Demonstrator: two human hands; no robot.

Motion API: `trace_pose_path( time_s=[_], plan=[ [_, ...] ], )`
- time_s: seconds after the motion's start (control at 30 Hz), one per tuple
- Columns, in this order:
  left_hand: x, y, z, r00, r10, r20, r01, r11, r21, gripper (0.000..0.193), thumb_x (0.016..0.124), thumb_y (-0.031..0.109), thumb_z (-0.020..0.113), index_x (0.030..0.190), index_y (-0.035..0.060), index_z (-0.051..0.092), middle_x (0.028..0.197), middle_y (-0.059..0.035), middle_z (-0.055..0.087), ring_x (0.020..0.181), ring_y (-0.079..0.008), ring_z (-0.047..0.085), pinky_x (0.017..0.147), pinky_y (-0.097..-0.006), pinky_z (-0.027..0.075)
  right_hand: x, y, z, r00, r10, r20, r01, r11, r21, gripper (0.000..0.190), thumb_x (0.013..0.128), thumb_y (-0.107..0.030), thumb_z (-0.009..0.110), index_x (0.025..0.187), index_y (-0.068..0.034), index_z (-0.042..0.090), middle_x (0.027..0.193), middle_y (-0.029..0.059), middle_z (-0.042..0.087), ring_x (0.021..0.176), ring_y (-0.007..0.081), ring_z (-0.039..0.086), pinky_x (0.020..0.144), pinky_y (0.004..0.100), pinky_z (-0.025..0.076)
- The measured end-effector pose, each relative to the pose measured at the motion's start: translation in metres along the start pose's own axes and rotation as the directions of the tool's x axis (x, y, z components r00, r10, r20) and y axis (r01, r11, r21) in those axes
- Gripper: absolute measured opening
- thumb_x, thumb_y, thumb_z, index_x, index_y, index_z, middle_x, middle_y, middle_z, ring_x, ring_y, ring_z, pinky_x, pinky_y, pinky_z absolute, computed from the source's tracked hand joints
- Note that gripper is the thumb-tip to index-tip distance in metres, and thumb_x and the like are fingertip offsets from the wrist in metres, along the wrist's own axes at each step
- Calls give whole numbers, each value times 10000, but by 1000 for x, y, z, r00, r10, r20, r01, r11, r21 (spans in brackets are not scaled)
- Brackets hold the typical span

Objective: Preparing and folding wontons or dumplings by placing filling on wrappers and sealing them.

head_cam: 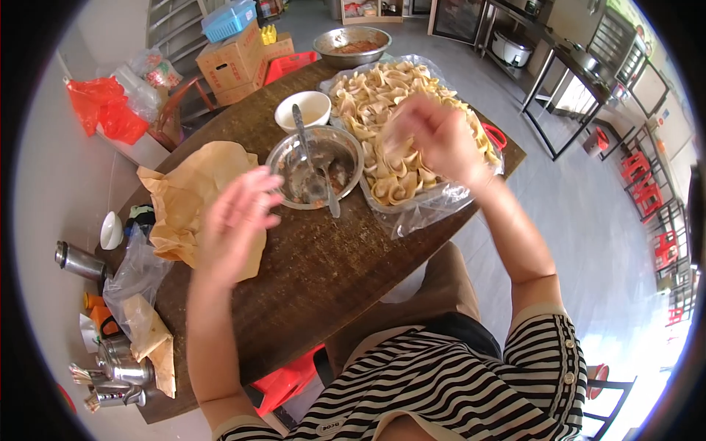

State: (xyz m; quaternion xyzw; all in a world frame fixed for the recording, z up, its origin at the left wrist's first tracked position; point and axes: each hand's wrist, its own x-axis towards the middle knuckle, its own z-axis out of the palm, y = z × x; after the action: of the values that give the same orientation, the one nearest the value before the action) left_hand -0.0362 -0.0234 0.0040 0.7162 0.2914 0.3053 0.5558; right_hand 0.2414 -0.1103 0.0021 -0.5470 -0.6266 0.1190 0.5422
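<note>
My left hand [242, 215], somewhat blurred, is raised over the right side of a sheet of brown paper [204, 171], fingers apart and nothing in them. Close to its fingertips stands a metal bowl [270, 160] with filling residue and two metal spoons [302, 129]. Blurred by motion, my right hand [433, 138] hovers above a plastic-lined tray of folded dumplings [380, 93]; whether its curled fingers hold anything cannot be told. A white bowl [287, 113] with some contents sits behind the metal bowl. Part of the dumplings lies hidden beneath my right hand.
At the wooden table's [309, 270] far edge stands a large metal bowl of filling [353, 47]. Along the left edge are a plastic bag [138, 264], a metal teapot [124, 358], a small white bowl [111, 230] and a steel flask [80, 262]. Cardboard boxes [231, 63] stand beyond the table.
</note>
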Motion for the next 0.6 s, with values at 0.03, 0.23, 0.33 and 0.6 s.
trace_pose_path(
  time_s=[0.03,0.23,0.33,0.6],
  plan=[
    [4,-1,-15,999,30,-40,-27,996,86,447,911,347,478,1211,16,491,1141,-124,575,1041,-214,564,833,-327,466,6,14,-24,999,50,-11,-51,995,-87,114,887,-24,469,830,2,565,730,76,651,630,140,641,596,256,517],
    [22,-26,-93,950,-83,-302,176,940,293,352,867,293,565,1107,36,573,1055,-60,607,941,-154,582,760,-274,467,28,128,-112,994,111,-1,-93,825,-558,103,781,-86,562,849,-14,592,695,78,620,612,135,565,546,297,452],
    [39,-70,-133,962,-8,-274,157,836,526,235,821,211,618,982,42,646,864,-29,641,759,-101,587,646,-240,464,25,162,-141,991,127,30,-69,705,-706,256,795,-159,589,1030,-61,615,873,120,645,789,201,620,656,329,476],
    [40,-95,-111,980,30,-199,124,687,716,172,767,108,636,902,4,663,815,-74,672,710,-117,612,641,-249,478,7,18,-19,969,-41,243,157,863,-480,240,778,-24,623,1015,-62,638,888,87,663,712,171,640,536,266,483]
  ],
)
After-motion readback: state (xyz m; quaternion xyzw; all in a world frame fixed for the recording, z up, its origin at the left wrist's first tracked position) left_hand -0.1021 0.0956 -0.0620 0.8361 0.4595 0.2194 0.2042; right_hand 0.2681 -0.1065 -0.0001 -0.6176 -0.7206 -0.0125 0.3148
